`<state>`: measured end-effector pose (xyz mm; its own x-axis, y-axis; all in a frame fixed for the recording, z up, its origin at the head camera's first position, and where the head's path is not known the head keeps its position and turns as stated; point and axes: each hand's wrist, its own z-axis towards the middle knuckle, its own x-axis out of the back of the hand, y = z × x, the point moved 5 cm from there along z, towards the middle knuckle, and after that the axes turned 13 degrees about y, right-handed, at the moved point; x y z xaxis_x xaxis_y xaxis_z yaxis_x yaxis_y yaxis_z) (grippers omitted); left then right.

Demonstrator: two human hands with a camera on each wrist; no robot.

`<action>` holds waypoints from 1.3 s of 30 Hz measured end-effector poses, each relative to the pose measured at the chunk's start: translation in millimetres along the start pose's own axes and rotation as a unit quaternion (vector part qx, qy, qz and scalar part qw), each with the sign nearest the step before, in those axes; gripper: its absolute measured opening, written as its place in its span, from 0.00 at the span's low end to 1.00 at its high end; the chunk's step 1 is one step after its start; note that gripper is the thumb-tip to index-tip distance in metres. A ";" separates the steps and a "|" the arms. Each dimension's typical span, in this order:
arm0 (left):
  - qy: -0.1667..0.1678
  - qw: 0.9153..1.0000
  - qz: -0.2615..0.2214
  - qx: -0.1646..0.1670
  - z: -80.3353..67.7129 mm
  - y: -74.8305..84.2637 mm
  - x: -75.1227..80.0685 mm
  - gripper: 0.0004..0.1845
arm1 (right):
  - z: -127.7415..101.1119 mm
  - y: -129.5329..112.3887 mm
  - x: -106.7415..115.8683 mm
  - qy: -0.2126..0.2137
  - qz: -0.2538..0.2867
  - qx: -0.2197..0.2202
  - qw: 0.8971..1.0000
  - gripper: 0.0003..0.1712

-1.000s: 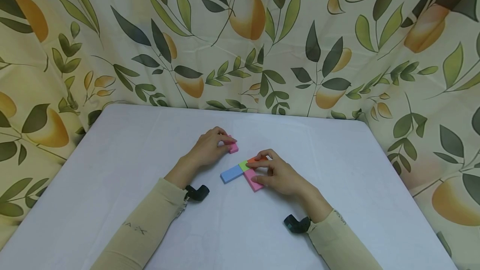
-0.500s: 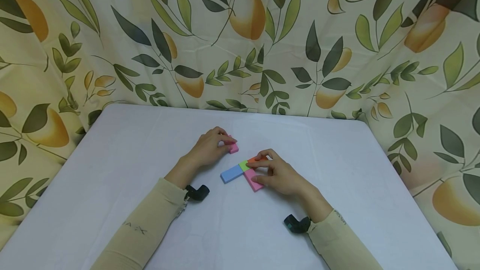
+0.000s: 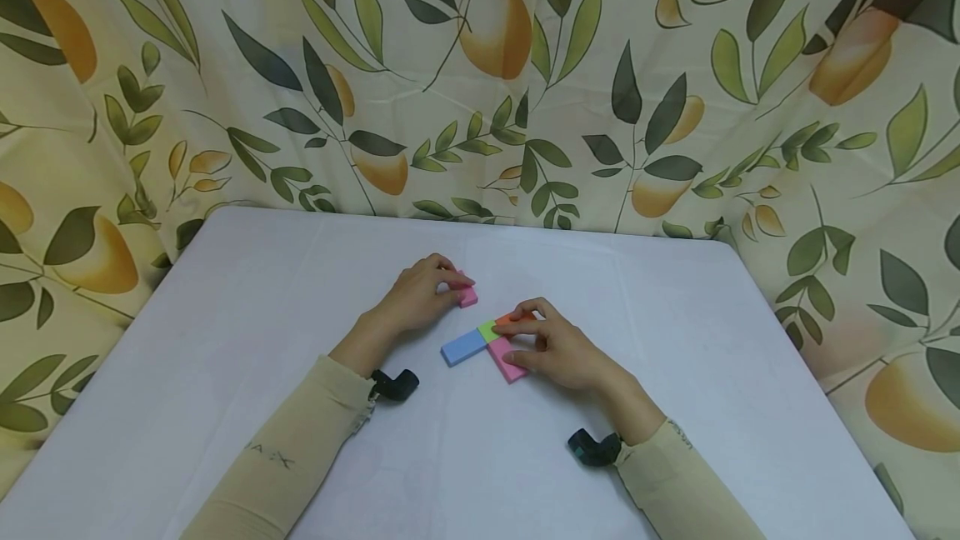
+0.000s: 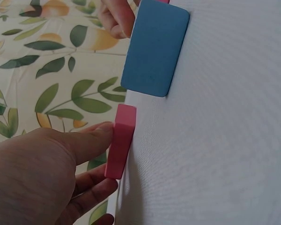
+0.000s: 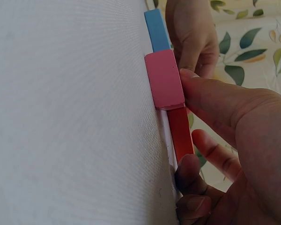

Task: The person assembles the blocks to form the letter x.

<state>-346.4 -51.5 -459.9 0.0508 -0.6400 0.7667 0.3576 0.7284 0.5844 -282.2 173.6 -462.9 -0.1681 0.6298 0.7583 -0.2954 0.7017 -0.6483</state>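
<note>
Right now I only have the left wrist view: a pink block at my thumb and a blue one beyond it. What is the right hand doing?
Observer: The right hand holds a second pink block, thumb pressed on its side.
Operator: Anything joined to the blue one?
Observer: Yes, a small green block touches the right end of the blue block.
Operator: And past the green?
Observer: An orange block lies just beyond it, under the right fingertips.

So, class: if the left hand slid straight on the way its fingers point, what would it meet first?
The left hand already pinches a pink block; beyond it, probably the orange block under the right hand, though depth is unclear.
</note>
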 end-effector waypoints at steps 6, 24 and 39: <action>0.000 1.000 0.000 0.005 -0.2 -0.1 -0.2 0.13 | -0.2 -1.4 0.2 -0.001 0.002 0.001 1.000 0.21; -0.006 1.000 0.005 0.007 -0.2 0.3 0.1 0.14 | -0.8 0.3 -0.4 0.000 0.003 -0.008 1.000 0.21; -0.007 1.000 0.010 0.000 1.7 -1.3 -3.1 0.13 | -1.1 0.6 0.1 0.003 0.008 0.007 1.000 0.21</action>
<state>-348.7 -50.1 -462.7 0.0447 -0.6218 0.7819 0.3566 0.7410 0.5689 -281.4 174.4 -463.3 -0.1668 0.6429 0.7476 -0.3051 0.6873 -0.6592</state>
